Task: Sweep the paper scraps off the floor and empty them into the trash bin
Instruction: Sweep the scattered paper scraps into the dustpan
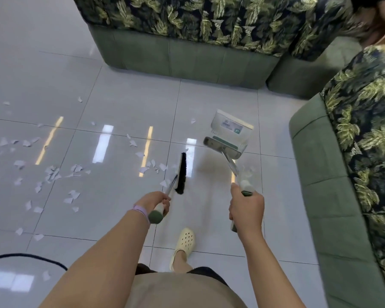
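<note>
White paper scraps (51, 174), perhaps 40; 1 broom (181, 172).

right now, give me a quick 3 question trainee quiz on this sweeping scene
1. True or false: the left hand grips the broom handle.
2. Which tool does the right hand hold? A) mop B) dustpan C) trash bag
3. Fill in: most of the paper scraps lie on the tiled floor to the ____ of the broom head.

Key
1. True.
2. B: it grips the handle of the dustpan.
3. Left; the scraps are scattered, not yet gathered into a pile.
</note>
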Motion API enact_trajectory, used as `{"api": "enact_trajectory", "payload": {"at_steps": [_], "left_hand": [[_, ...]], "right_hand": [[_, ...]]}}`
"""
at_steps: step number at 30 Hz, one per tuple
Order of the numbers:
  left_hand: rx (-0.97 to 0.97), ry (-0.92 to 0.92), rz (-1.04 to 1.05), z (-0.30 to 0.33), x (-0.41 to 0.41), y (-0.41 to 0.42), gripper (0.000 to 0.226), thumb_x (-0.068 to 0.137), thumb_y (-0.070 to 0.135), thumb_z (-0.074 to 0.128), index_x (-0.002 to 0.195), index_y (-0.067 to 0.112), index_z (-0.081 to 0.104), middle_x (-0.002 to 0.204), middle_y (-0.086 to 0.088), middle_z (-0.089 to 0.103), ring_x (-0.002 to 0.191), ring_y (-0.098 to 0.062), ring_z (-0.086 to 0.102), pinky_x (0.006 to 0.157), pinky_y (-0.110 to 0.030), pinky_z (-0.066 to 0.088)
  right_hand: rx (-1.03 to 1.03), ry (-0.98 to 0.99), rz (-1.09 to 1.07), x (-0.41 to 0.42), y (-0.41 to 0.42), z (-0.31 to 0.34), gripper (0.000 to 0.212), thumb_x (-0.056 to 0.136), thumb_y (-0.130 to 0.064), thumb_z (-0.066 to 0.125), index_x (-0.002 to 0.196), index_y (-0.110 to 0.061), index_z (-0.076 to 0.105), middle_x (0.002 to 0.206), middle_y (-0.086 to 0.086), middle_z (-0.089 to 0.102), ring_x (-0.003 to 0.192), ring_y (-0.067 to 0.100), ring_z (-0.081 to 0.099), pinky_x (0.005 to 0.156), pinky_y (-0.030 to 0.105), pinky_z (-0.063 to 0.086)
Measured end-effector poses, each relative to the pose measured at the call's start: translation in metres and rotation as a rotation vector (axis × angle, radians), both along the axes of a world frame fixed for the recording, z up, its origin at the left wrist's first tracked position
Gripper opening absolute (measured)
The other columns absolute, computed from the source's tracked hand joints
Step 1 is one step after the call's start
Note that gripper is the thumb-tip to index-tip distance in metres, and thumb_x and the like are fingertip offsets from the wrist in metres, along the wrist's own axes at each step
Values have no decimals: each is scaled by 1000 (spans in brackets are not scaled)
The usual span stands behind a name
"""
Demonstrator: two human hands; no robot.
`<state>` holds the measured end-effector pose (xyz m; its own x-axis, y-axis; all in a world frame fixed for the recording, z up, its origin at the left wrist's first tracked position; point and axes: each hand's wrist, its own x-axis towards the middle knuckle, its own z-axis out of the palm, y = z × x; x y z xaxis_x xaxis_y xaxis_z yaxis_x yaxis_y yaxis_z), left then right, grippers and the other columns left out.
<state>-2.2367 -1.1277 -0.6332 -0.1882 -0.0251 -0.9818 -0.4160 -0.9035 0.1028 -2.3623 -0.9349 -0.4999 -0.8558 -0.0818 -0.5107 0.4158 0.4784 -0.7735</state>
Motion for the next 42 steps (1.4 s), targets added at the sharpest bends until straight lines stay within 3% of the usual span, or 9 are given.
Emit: {"api": "enact_trajectory", "payload": {"at_steps": [6, 11, 13, 18, 21, 24, 29, 36, 42], "left_hand": [[-193, -158, 14, 3, 24, -49, 24, 100, 2, 43, 77, 5, 46, 38, -3, 40, 23, -11, 36, 34, -12, 34], [-442, -368, -267, -35, 62, -108, 23, 86, -6, 53, 66, 2, 50, 66, -12, 51, 59, -26, 50, 72, -33, 48], [-465, -403, -217, -44, 75, -127, 19, 79, -10, 51, 63, -1, 55, 70, -16, 56, 64, -29, 52, 69, -37, 48], [-520, -353, -104, -8, 52, -134, 15, 79, -5, 46, 67, 2, 53, 64, -15, 55, 49, -25, 48, 61, -31, 45], [-414, -212, -2, 15, 13, -127, 17, 92, -3, 48, 77, 5, 49, 47, -7, 47, 35, -17, 42, 43, -19, 41], [-274, -69, 21, 30, -25, -115, 16, 98, -1, 47, 84, 4, 47, 46, -3, 40, 29, -10, 36, 31, -14, 32], [-40, 117, -76, 32, -90, -106, 11, 97, 2, 53, 88, 7, 48, 59, -2, 39, 33, -8, 36, 31, -15, 30], [272, 264, -247, 15, -196, -121, 16, 99, 4, 51, 84, 7, 48, 56, -1, 43, 34, -8, 40, 32, -14, 34], [399, 287, -191, -15, -257, -130, 19, 101, 5, 48, 82, 6, 48, 57, -2, 43, 31, -9, 40, 31, -15, 38]], "right_hand": [[-43, -22, 30, -36, -30, 6, 21, 84, -21, 56, 69, -10, 46, 56, 9, 43, 40, 20, 39, 46, 32, 35], [-79, -7, 34, -60, -28, 9, 26, 86, -24, 59, 69, -10, 46, 56, 10, 42, 46, 21, 39, 45, 30, 35], [-88, -1, 43, -66, -26, 8, 29, 88, -26, 61, 68, -10, 46, 53, 8, 43, 46, 21, 39, 45, 29, 37], [-88, 4, 101, -74, -45, 9, 32, 90, -28, 62, 69, -8, 48, 51, 6, 44, 43, 21, 41, 44, 31, 38], [-83, 1, 76, -88, -62, 14, 32, 88, -29, 61, 68, -9, 47, 51, 6, 44, 41, 21, 41, 45, 32, 37], [-76, 4, 22, -102, -80, 20, 36, 88, -31, 61, 65, -10, 43, 52, 7, 42, 43, 21, 40, 46, 31, 34], [-45, 46, -2, -111, -116, 20, 39, 90, -33, 63, 66, -9, 43, 48, 4, 42, 41, 21, 41, 43, 28, 34], [4, 73, -126, -119, -135, 39, 39, 91, -28, 66, 66, -10, 41, 49, 4, 39, 42, 19, 35, 42, 27, 34], [-18, 38, -319, -118, -151, 50, 41, 91, -21, 65, 61, -11, 40, 45, 3, 35, 38, 19, 32, 44, 28, 31]]}}
